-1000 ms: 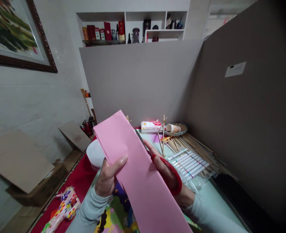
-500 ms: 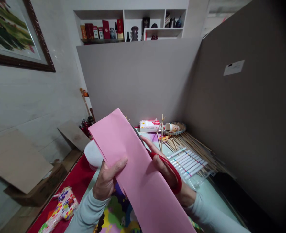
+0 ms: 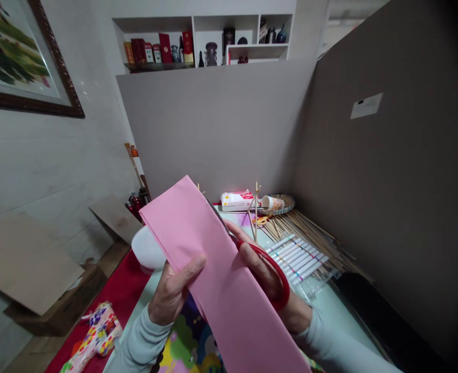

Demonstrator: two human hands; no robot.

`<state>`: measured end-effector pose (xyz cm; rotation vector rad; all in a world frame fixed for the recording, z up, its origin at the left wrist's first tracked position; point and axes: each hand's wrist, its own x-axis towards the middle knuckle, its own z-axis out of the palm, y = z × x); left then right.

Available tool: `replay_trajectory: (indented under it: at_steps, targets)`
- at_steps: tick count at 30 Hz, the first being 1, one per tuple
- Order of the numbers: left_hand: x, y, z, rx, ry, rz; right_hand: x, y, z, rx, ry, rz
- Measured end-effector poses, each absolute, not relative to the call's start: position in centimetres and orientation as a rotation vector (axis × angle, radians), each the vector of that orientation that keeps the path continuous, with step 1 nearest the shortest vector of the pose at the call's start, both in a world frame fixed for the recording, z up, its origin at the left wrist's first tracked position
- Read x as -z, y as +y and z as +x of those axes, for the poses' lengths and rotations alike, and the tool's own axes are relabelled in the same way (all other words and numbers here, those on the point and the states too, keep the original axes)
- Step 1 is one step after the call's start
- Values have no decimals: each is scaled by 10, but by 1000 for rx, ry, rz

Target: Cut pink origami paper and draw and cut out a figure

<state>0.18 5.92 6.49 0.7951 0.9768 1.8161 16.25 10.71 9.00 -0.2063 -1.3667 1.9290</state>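
A long folded strip of pink paper (image 3: 209, 269) slants up over the table. My left hand (image 3: 172, 295) pinches its left edge, thumb on top. My right hand (image 3: 266, 282) grips red-handled scissors (image 3: 271, 274) at the strip's right edge, and their blades are mostly hidden behind the paper. Both sleeves are pale grey-blue.
Beyond the hands lie a pack of markers (image 3: 297, 256), several bamboo skewers (image 3: 314, 233), a tissue pack (image 3: 234, 201) and a paper cup on a woven tray (image 3: 281, 204). A white lidded container (image 3: 145, 248) stands at the left. Grey cardboard walls (image 3: 369, 181) close the back and right.
The paper and both hands have drifted slightly left and down in view as my head moved. The grips are unchanged.
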Motion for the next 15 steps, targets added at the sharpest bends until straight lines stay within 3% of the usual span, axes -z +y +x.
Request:
replay_trajectory:
  at_steps: [8,15]
  targets:
    - [-62,59,3,-1748,972,812,-92,105,164,-2016,-1299,-143]
    - [-59,60,6,-1764,967,877,-90,107,162,-1894,-1355,-231]
